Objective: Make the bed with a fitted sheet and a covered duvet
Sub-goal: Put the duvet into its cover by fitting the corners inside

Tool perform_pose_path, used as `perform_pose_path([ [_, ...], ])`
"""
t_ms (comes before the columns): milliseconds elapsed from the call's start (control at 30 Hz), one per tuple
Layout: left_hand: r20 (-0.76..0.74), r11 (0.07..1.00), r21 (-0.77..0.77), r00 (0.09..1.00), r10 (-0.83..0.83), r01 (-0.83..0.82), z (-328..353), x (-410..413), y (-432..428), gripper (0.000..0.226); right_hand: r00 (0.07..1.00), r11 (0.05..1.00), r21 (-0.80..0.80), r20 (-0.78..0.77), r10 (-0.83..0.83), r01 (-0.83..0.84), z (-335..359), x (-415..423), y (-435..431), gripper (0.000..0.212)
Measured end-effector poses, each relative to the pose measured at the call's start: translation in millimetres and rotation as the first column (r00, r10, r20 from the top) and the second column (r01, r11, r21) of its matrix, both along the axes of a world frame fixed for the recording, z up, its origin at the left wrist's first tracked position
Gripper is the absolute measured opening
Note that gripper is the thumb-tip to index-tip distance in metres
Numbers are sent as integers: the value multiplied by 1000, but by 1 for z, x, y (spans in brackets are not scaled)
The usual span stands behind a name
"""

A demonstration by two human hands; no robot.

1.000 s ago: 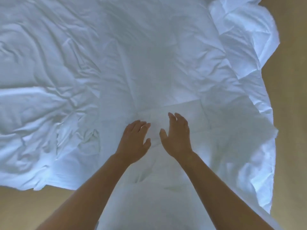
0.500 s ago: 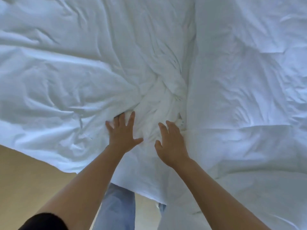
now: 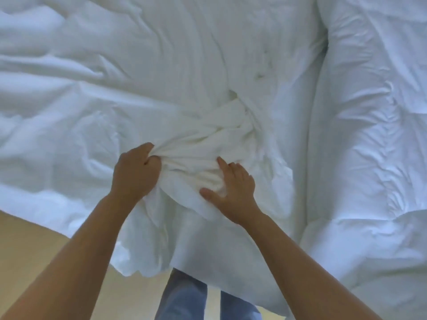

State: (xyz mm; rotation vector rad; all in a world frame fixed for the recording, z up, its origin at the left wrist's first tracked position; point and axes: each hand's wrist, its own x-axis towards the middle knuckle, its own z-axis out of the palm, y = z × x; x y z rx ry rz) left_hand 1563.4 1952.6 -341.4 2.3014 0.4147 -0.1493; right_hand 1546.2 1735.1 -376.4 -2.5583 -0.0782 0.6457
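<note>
White bedding fills the head view. A crumpled bunch of white fabric (image 3: 208, 144) lies gathered at the middle, near the bed's front edge. My left hand (image 3: 134, 172) grips the left end of that bunch, fingers curled into the cloth. My right hand (image 3: 231, 185) rests on the bunch's right side, index finger straight and thumb spread; I cannot tell if it holds any cloth. A thicker, puffy duvet (image 3: 369, 135) lies along the right side, with a deep fold between it and the flatter wrinkled sheet (image 3: 92, 77) on the left.
Tan floor (image 3: 34, 245) shows at the lower left below the hanging sheet edge. My legs in blue jeans (image 3: 182, 296) stand against the bed's front edge at the bottom centre.
The view has drawn closer to the bunched fabric. My left hand has gone from flat with spread fingers to gripping the cloth. My right hand has moved onto the bunch.
</note>
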Motion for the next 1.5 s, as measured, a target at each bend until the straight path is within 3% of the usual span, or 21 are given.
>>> perform_pose_path([
  [100,-251,981,162,966,-60,103,3,9,55,20,998,997,59,35,44,-46,-3,8,28,92],
  [200,-441,897,344,891,-108,279,-4,9,60,29,932,957,80,221,-288,277,-13,15,21,71],
  [300,-345,894,380,933,-101,237,-8,3,38,53,831,836,-84,199,-520,543,-21,23,-13,81],
  [367,-278,878,395,946,-165,269,-10,-1,16,58,821,787,-255,58,-568,562,-28,27,-39,96],
  [433,-282,864,397,937,-207,310,-13,-2,-5,57,820,802,-341,-132,-557,490,-33,29,-58,99],
  [533,-314,916,271,927,-207,296,-14,6,-32,55,883,921,-218,-282,-375,322,-28,32,-49,69],
  [600,-371,979,50,914,-167,199,-8,17,-44,66,946,968,-69,-207,-250,241,-14,27,-21,55],
  [667,-448,975,-219,884,-136,39,4,26,-53,78,970,975,111,-172,-172,193,10,10,12,49],
  [700,-476,951,-307,871,-123,-34,12,28,-56,72,981,973,186,-166,-103,134,23,0,28,49],
  [767,-464,926,-365,881,-92,-95,27,29,-55,35,987,956,291,-144,68,-23,44,-18,49,50],
  [800,-427,942,-324,902,-61,-89,35,29,-52,17,983,938,340,-136,127,-74,53,-23,55,49],
  [867,-304,977,-198,953,11,-74,52,27,-39,17,982,901,430,-137,133,-62,70,-22,62,35],
  [967,-57,997,46,997,-57,60,86,11,-2,37,981,841,505,-118,-156,194,98,-3,71,14],
  [1067,-61,846,404,934,-353,347,113,-10,46,50,874,663,576,-232,-428,478,129,27,99,41],
  [1167,-50,655,607,844,-534,450,140,-24,94,56,821,632,527,-408,-399,569,154,52,150,58],
  [1233,-12,579,642,762,-647,502,159,-31,129,59,798,640,489,-464,-384,592,163,59,191,41],
  [1300,94,574,660,706,-702,484,168,-37,165,55,778,602,497,-457,-431,625,169,62,232,15],
  [1367,93,619,582,713,-695,527,170,-42,198,41,735,509,531,-503,-454,677,170,60,265,11],
  [1433,18,813,328,857,-514,481,169,-42,225,45,709,437,558,-559,-430,705,169,56,288,10],
  [1467,-66,922,68,924,-376,380,168,-37,236,46,701,432,552,-574,-423,713,168,52,295,11],
  [1500,-169,950,-252,959,-229,182,164,-29,242,45,681,427,532,-594,-428,731,167,47,299,13],
])
